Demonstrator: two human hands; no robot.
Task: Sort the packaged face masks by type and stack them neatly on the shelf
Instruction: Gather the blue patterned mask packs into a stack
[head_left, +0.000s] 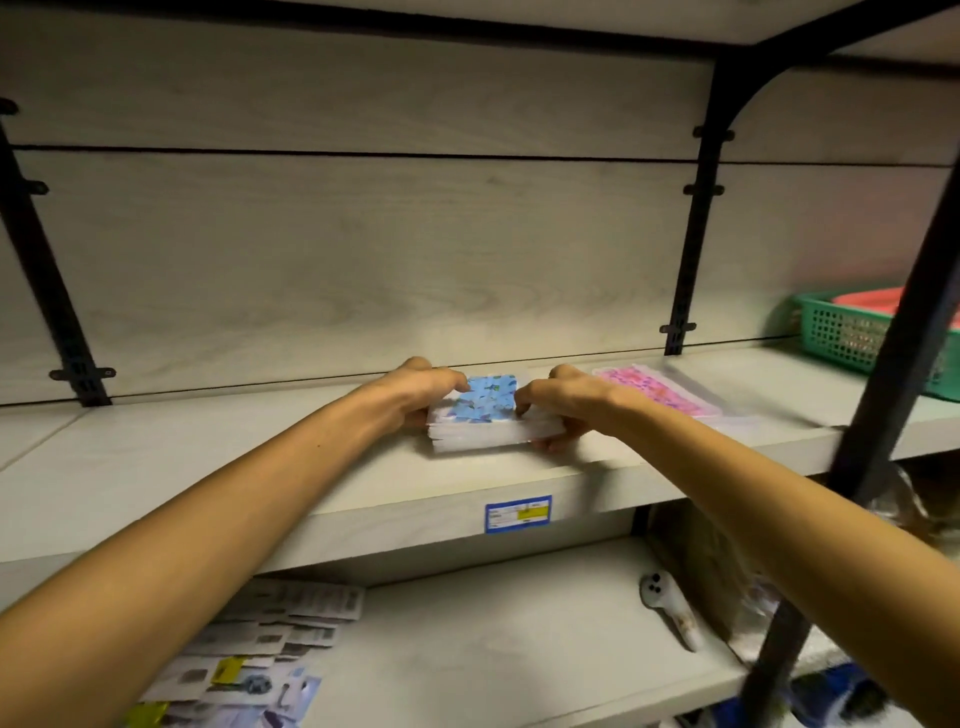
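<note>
Masks in clear packets, blue-patterned, are sitting as a stack (491, 423) at the middle of the frame, just behind the front edge of the pale shelf (218, 467). Both forearms are reaching in from the lower corners. The left hand (415, 392) is clasping the stack's left end, fingers curled over the top and thumb down the side. The right hand (558, 408) is gripping the right end the same way, its fingers wrapping under the lower packets.

Bare shelf board is stretching wide to the left of the stack and in a narrow strip in front of it. Immediately to the right, a pink-patterned stack (660, 392) is lying flat, just beside the right hand. Farther right, a green basket (857, 332) is standing behind a black frame post (904, 332).

Behind everything, the wood-grain back panel (363, 249) is rising up, with open room between the stacks and it.
</note>
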